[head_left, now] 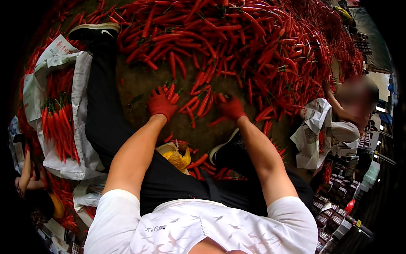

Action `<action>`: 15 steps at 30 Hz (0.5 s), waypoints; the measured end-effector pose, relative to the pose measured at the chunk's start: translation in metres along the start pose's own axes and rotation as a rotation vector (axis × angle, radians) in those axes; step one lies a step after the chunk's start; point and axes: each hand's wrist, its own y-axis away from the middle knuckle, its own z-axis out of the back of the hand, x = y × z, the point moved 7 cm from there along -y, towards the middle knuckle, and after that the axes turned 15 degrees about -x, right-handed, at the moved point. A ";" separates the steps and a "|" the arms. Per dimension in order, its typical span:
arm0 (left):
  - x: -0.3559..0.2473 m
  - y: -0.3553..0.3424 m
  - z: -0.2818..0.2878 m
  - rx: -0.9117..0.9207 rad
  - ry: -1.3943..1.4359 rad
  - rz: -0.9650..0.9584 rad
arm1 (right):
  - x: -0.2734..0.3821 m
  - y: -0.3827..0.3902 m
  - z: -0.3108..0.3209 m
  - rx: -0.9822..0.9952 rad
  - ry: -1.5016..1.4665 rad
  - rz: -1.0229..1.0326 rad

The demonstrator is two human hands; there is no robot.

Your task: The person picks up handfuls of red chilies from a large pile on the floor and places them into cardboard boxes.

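Note:
On the dark ground between my legs, both hands wear red gloves among long red chili peppers. My left hand (161, 103) is closed around a few chili peppers (171, 92), whose ends stick out on its right side. A small loose group of chili peppers (202, 101) lies between the two hands. My right hand (232, 109), fingers curled in, is at the right edge of that group; what its fingers hold blends with the red glove and cannot be made out. One chili pepper (218, 121) lies just below it.
A large heap of chili peppers (220, 34) spreads ahead. At left stands an open white sack (80, 84) with upright chili peppers inside. A yellow bag (175, 156) lies by my lap. Another white sack (315, 122) and a person (359, 101) are at right; an arm (26, 169) shows far left.

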 end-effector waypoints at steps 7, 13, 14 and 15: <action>0.002 0.000 -0.006 -0.128 -0.008 -0.056 | -0.096 0.039 0.002 -0.191 -0.019 -0.706; -0.008 0.007 -0.001 -0.056 -0.006 -0.112 | -0.095 0.096 -0.049 -0.319 -0.382 -0.871; 0.000 0.005 -0.003 -0.043 0.006 -0.094 | -0.070 0.091 -0.052 -0.294 -0.567 -0.828; 0.014 0.001 -0.004 -0.036 0.015 -0.065 | -0.019 0.081 -0.044 -0.253 -0.752 -0.779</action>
